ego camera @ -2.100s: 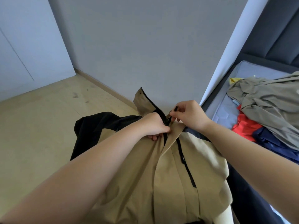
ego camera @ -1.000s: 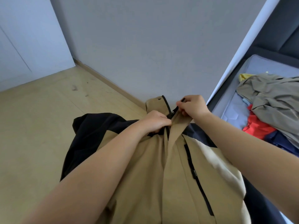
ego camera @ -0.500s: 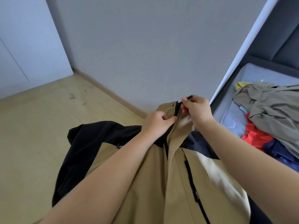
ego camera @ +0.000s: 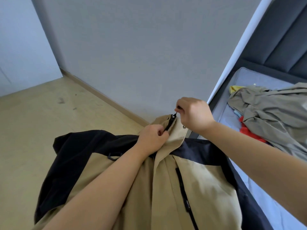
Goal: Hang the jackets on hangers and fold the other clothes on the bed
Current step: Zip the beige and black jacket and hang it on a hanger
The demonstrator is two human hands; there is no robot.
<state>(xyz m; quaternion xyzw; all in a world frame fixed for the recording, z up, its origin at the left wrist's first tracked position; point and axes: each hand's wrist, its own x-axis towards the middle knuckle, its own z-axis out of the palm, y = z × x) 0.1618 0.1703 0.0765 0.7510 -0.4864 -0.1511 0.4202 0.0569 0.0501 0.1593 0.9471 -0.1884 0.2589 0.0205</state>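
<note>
A tan jacket (ego camera: 196, 185) with black shoulders and sleeves hangs in front of me, its front closed by a black zipper. My left hand (ego camera: 152, 140) grips the collar fabric just below the zipper's top. My right hand (ego camera: 193, 113) pinches the black zipper pull (ego camera: 174, 114) at the very top of the collar. A black loop of a hanger (ego camera: 113, 156) shows at the left shoulder. On the bed (ego camera: 259, 80) to the right lies a pile of clothes: an olive-grey garment (ego camera: 272, 110), a red one (ego camera: 249, 131) and a yellow one (ego camera: 235, 88).
A grey wall (ego camera: 141, 55) stands straight ahead, with a wooden skirting board along its foot. Light wood floor (ego camera: 33, 130) spreads to the left. A dark padded headboard (ego camera: 282, 39) rises behind the bed, and a white wall edge (ego camera: 239, 47) borders it.
My right hand has drawn the zipper pull upward from the chest to the top of the collar. My left hand followed upward along the collar, holding the fabric.
</note>
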